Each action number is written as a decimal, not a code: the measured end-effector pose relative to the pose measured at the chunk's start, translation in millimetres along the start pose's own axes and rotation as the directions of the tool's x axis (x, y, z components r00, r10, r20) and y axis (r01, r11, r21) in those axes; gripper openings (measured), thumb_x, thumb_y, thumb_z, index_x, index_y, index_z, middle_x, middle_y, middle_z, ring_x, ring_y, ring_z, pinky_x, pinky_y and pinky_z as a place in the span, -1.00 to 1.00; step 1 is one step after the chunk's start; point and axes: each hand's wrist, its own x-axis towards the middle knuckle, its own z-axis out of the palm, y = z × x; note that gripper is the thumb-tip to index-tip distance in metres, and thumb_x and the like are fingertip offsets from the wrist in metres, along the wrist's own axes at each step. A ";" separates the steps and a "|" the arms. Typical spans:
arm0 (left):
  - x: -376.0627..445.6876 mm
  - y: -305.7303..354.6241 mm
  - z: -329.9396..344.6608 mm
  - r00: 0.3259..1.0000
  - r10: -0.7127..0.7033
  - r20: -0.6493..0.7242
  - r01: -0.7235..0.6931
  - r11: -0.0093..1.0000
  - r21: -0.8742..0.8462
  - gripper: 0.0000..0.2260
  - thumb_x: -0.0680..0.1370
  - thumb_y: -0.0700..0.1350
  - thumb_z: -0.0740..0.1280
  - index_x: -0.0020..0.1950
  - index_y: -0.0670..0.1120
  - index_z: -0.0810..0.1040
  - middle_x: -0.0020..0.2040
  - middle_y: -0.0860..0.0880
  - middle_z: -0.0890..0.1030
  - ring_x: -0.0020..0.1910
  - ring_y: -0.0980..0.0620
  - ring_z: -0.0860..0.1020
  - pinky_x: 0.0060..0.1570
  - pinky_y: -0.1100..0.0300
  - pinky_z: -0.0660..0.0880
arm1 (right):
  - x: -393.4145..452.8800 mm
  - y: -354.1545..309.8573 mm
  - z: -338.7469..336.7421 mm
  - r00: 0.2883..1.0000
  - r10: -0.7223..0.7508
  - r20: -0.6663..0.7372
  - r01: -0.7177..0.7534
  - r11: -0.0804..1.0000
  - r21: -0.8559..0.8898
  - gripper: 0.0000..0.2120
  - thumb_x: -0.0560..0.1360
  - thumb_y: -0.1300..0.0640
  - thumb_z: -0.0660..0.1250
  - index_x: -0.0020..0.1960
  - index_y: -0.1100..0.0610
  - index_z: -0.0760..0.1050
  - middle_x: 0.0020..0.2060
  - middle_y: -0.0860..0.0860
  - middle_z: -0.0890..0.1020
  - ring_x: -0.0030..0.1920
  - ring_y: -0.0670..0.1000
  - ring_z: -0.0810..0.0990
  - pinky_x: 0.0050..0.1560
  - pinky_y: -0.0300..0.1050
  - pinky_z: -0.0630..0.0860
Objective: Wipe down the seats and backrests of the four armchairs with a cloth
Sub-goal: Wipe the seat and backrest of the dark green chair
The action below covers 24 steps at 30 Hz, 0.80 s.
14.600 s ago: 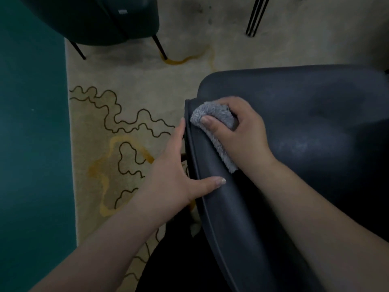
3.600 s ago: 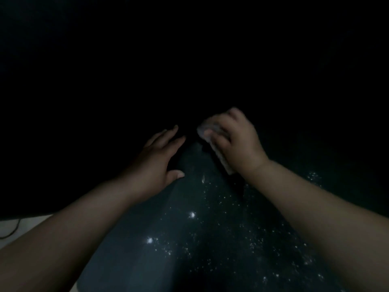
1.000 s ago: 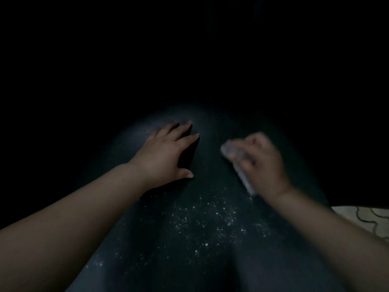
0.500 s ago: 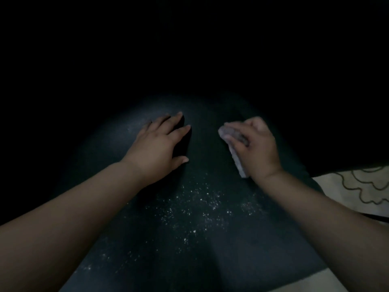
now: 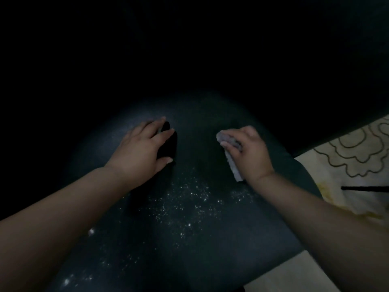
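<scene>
The cloth (image 5: 230, 153) — a grey, nubbly rag folded into a strip — lies pressed flat on the dark armchair seat (image 5: 189, 239), pinned there under the right hand (image 5: 249, 153), whose fingers (image 5: 228, 138) are curled over its far end and grip it while its near end pokes out beside the wrist. Its long axis runs roughly from the fingertips back toward the person, slightly angled to the right. The left hand (image 5: 143, 150) rests on the seat well apart from the cloth, fingers straight and spread, holding nothing; it looks to be bracing. What the next stroke turns on is the scatter of pale specks (image 5: 183, 205) — dust or crumbs, too small to tell — which lies nearer the person than the cloth and between the two forearms, a little left of the cloth's near end. The right hand is plainly the nearer of the two, so a pull back and slightly leftward would likely sweep the strip broadside over the specks. The backrest is lost in darkness. At the right edge a pale rug (image 5: 353, 157) with wavy dark lines shows beside the seat.
</scene>
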 end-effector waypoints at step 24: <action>27.9 36.8 6.6 0.993 0.119 -0.025 -0.117 0.990 0.076 -0.39 0.46 0.10 0.41 0.47 -0.01 0.35 0.51 -0.08 0.27 0.44 -0.20 0.22 0.35 -0.17 0.26 | -65.3 45.2 -32.4 0.964 0.181 -0.196 -0.180 0.983 0.027 -0.78 0.47 0.24 0.40 0.12 0.14 0.62 -0.07 0.04 0.46 -0.10 -0.31 0.42 0.00 -0.57 0.28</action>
